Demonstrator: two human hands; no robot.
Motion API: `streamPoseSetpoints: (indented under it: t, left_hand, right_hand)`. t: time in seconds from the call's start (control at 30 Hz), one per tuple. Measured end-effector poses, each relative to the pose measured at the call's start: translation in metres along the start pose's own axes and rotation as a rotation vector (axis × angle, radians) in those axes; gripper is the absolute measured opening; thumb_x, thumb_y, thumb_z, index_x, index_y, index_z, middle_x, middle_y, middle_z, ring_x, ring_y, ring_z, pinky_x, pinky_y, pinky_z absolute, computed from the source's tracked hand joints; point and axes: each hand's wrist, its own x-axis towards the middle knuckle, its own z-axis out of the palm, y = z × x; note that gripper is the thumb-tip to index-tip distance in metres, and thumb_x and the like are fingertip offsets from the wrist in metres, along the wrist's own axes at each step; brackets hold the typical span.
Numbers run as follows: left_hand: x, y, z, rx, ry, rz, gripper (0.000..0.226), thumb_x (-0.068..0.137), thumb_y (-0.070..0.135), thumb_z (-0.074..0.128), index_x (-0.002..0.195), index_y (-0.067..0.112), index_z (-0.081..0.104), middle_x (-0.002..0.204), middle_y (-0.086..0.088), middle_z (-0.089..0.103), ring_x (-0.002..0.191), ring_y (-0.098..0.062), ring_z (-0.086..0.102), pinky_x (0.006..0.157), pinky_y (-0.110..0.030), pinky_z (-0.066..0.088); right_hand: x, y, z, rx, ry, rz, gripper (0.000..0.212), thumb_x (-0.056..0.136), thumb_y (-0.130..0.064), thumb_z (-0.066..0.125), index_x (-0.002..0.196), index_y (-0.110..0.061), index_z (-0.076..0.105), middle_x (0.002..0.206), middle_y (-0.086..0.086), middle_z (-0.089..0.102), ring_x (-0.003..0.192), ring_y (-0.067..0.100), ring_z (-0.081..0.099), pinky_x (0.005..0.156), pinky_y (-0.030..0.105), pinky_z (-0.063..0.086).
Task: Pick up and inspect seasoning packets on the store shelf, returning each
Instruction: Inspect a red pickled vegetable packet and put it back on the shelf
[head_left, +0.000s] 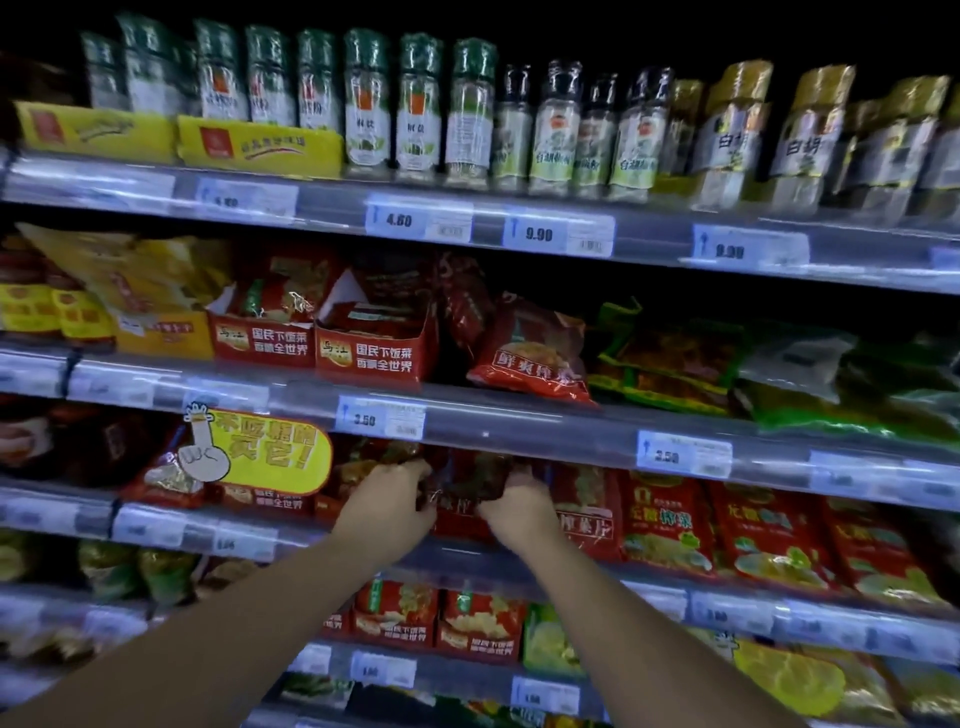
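A dark red seasoning packet (470, 480) sits at the third shelf level, just under the shelf rail. My left hand (389, 506) grips its left edge and my right hand (519, 506) grips its right edge. The packet is held among other red packets (665, 519) standing in a row on that shelf (467, 561). Its lower part is hidden behind my fingers. Both forearms reach up from the bottom of the view.
Spice bottles (415, 104) line the top shelf. Red display boxes (374, 348) and a red bag (530, 348) fill the second shelf, with green packets (675, 358) to the right. A yellow promo sign (260, 452) sticks out left of my hands. Price tags run along every rail.
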Motion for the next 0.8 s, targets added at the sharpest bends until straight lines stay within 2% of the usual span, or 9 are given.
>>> streamPoseSetpoints:
  t: [0.07, 0.1, 0.23, 0.33, 0.43, 0.53, 0.67, 0.73, 0.8]
  left_hand:
    - [0.001, -0.002, -0.001, -0.022, 0.001, 0.000, 0.050, 0.088, 0.030, 0.066, 0.136, 0.020, 0.059, 0.118, -0.003, 0.073, 0.108, -0.016, 0.068, 0.088, -0.032, 0.058]
    - [0.001, -0.002, -0.002, -0.031, -0.004, -0.005, 0.049, 0.088, 0.029, 0.065, 0.136, 0.020, 0.059, 0.118, -0.003, 0.073, 0.108, -0.017, 0.068, 0.089, -0.033, 0.058]
    - [0.000, -0.005, -0.002, -0.067, 0.002, -0.012, 0.049, 0.087, 0.025, 0.063, 0.136, 0.021, 0.059, 0.111, -0.001, 0.074, 0.102, -0.017, 0.069, 0.087, -0.037, 0.059]
    - [0.002, -0.008, -0.002, -0.110, 0.003, 0.000, 0.047, 0.088, 0.022, 0.064, 0.135, 0.020, 0.059, 0.104, 0.000, 0.075, 0.097, -0.015, 0.070, 0.085, -0.036, 0.060]
    - [0.003, -0.011, -0.003, -0.196, -0.011, -0.010, 0.044, 0.088, 0.021, 0.067, 0.132, 0.019, 0.061, 0.112, 0.003, 0.073, 0.098, -0.011, 0.068, 0.089, -0.033, 0.058]
    - [0.002, -0.015, -0.006, -0.281, -0.042, -0.007, 0.047, 0.089, 0.022, 0.068, 0.135, 0.017, 0.057, 0.124, 0.006, 0.068, 0.103, -0.007, 0.065, 0.093, -0.025, 0.053]
    - [-0.008, -0.013, -0.013, -0.349, -0.057, 0.003, 0.051, 0.093, 0.037, 0.066, 0.139, 0.018, 0.053, 0.136, 0.004, 0.062, 0.119, -0.012, 0.060, 0.097, -0.025, 0.046]
    - [-0.014, -0.009, -0.017, -0.457, -0.075, -0.031, 0.057, 0.094, 0.045, 0.063, 0.142, 0.018, 0.051, 0.138, 0.000, 0.060, 0.119, -0.015, 0.059, 0.093, -0.024, 0.047]
    - [-0.022, -0.002, -0.020, -0.662, -0.121, -0.104, 0.065, 0.091, 0.051, 0.064, 0.144, 0.016, 0.048, 0.131, 0.000, 0.061, 0.105, -0.011, 0.059, 0.077, -0.019, 0.047]
  right_hand:
    - [0.002, -0.010, -0.004, 0.017, 0.015, 0.045, 0.038, 0.086, -0.023, 0.068, 0.117, -0.003, 0.062, 0.117, 0.014, 0.068, 0.107, 0.031, 0.067, 0.087, 0.032, 0.056]
    - [0.007, -0.011, -0.003, 0.017, 0.013, 0.073, 0.035, 0.088, -0.023, 0.068, 0.117, -0.005, 0.063, 0.118, 0.014, 0.068, 0.110, 0.031, 0.067, 0.089, 0.032, 0.056]
    - [0.015, -0.015, -0.002, 0.095, -0.028, 0.143, 0.039, 0.087, -0.030, 0.072, 0.118, -0.008, 0.066, 0.119, 0.012, 0.070, 0.110, 0.029, 0.067, 0.088, 0.031, 0.052]
    - [0.017, -0.012, 0.001, 0.274, -0.023, 0.196, 0.042, 0.081, -0.021, 0.077, 0.116, -0.002, 0.065, 0.110, 0.012, 0.071, 0.099, 0.028, 0.067, 0.090, 0.038, 0.055]
    - [0.012, -0.009, -0.002, 0.461, -0.031, 0.214, 0.057, 0.074, -0.015, 0.085, 0.124, -0.006, 0.059, 0.112, 0.009, 0.070, 0.103, 0.025, 0.065, 0.095, 0.038, 0.054]
    - [0.002, -0.006, -0.007, 0.540, -0.003, 0.166, 0.049, 0.075, -0.013, 0.084, 0.114, -0.010, 0.055, 0.112, 0.002, 0.067, 0.109, 0.025, 0.064, 0.097, 0.038, 0.051]
    - [-0.020, -0.006, -0.022, 0.697, 0.038, 0.126, 0.054, 0.075, -0.033, 0.084, 0.118, -0.013, 0.059, 0.110, 0.004, 0.073, 0.102, 0.026, 0.071, 0.096, 0.044, 0.056]
    - [-0.039, -0.008, -0.031, 0.747, 0.000, 0.110, 0.045, 0.079, -0.035, 0.084, 0.113, -0.014, 0.064, 0.104, 0.007, 0.078, 0.093, 0.027, 0.076, 0.086, 0.043, 0.062]
    - [-0.061, -0.006, -0.035, 0.741, -0.034, 0.089, 0.040, 0.079, -0.034, 0.084, 0.109, -0.012, 0.068, 0.099, 0.008, 0.081, 0.089, 0.025, 0.079, 0.085, 0.044, 0.063]
